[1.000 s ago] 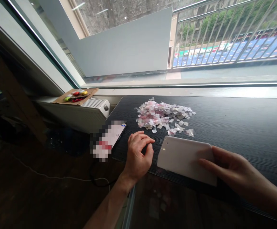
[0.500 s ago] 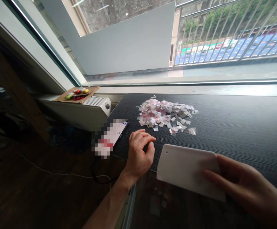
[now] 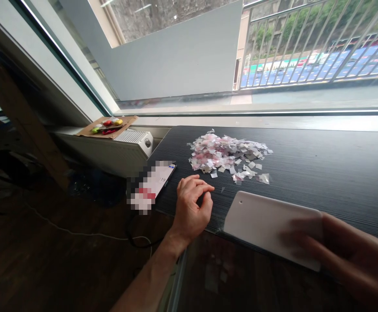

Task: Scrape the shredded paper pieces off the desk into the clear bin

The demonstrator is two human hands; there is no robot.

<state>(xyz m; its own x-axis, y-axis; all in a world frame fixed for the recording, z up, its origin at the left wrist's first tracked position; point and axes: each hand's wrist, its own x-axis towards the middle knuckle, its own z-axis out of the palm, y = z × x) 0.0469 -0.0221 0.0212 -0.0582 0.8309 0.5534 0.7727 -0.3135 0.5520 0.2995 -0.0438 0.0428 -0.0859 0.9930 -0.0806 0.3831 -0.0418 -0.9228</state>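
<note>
My right hand (image 3: 348,251) grips the right end of a white plastic scraper (image 3: 267,225), a flat sheet with a small hole near its upper left corner. The scraper is tilted over the front edge of the dark table (image 3: 306,160). My left hand (image 3: 193,203) rests at the table's front left, its fingers loosely curled and a gap between thumb and forefinger; nothing shows in it. Beyond it lies a loose heap of small white and pinkish cut pieces (image 3: 218,151), with several stray pieces along its front edge.
A phone (image 3: 163,177), partly blurred out, lies at the table's left edge. Left of the table stands a white radiator (image 3: 133,145); cardboard (image 3: 88,130) with colourful small items lies by it. A window runs along the back. A white cable (image 3: 88,234) crosses the floor.
My right hand has moved to the right with the scraper, drawing it away from my left hand. My left hand and the heap look unchanged.
</note>
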